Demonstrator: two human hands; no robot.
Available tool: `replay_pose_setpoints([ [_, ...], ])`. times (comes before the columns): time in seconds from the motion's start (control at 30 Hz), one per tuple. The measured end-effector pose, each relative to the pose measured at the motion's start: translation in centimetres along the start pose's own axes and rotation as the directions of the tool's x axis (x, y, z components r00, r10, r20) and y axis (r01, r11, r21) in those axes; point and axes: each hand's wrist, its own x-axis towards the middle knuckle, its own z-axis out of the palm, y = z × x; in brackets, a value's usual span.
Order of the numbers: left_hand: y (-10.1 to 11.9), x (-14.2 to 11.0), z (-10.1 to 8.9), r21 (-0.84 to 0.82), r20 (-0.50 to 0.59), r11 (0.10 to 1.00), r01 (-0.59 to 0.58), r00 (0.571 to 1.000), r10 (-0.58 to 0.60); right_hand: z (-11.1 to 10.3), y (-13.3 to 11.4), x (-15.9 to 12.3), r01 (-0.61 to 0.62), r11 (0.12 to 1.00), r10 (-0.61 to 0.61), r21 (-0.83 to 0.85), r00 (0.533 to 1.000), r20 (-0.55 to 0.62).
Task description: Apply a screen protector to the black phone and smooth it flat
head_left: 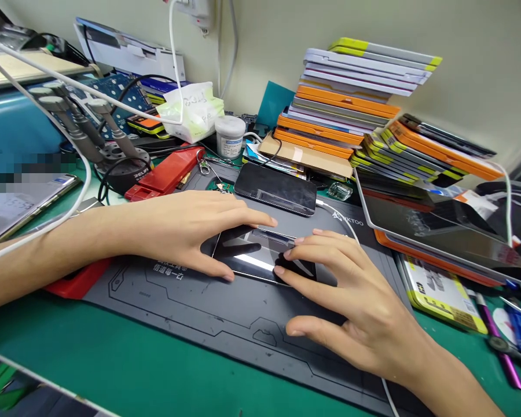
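Head view. Phone (264,258) lies face up, dark glass reflecting a bright strip, on the grey mat (191,313), between the two hands.

Left hand (186,226): enters from the left, palm down. Thumb and index finger spread wide about the phone's left end, thumb tip by the near edge, index tip by the far edge. Firm hold on the edges: cannot tell.

Right hand (364,301): enters from the near right. Fingers loosely bent and parted, tips at the right part of the phone's glass; thumb set well apart, over the mat on the near side. Not closed around anything; pressure on the glass cannot be judged.

Surroundings: second phone (275,190), dark screen up, on the far part of the mat, white cable (341,215) at its right end. Red tool (169,172) far left of the phone; lidded white jar (230,137) beyond, beside a soft white-and-green packet (193,110). Stack of flat boxes (325,116), orange, white and yellow, at far right. Tablet (434,223) tilted on the right over an orange case. Mat rests on the green work surface (125,359).
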Motion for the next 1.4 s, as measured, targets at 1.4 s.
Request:
replay_pose_setpoints([
  [1.4,-1.1,0.2,0.3,0.135,-0.198,0.982,0.131,0.975,-0.103,1.5,-0.4,0.1,-0.085,0.977,0.091,-0.197,0.996,0.023],
])
